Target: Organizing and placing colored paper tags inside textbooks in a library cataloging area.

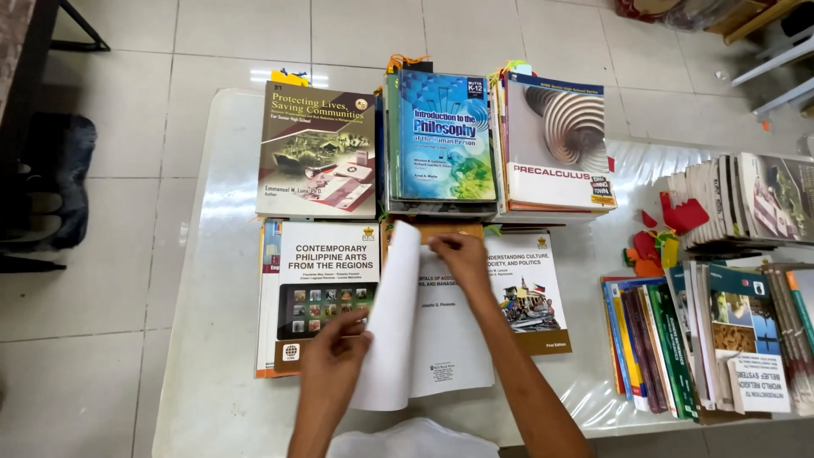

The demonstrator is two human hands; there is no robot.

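Open book [441, 339] lies at tabletop [220, 254] front centre, between two other books. Left hand [331, 360] pinches lifted cover [388, 322] at lower edge; right hand [462, 254] presses title page flat near top. Turn cover slowly, support spine, avoid creasing.

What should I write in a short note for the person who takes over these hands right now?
Left hand: grips the lower edge of the lifted white cover.
Right hand: fingers rest on the top of the open book.
The book lies on the white table, between the arts book and the culture book.
Done: cover is raised. Left: cover is neither fully open nor shut.
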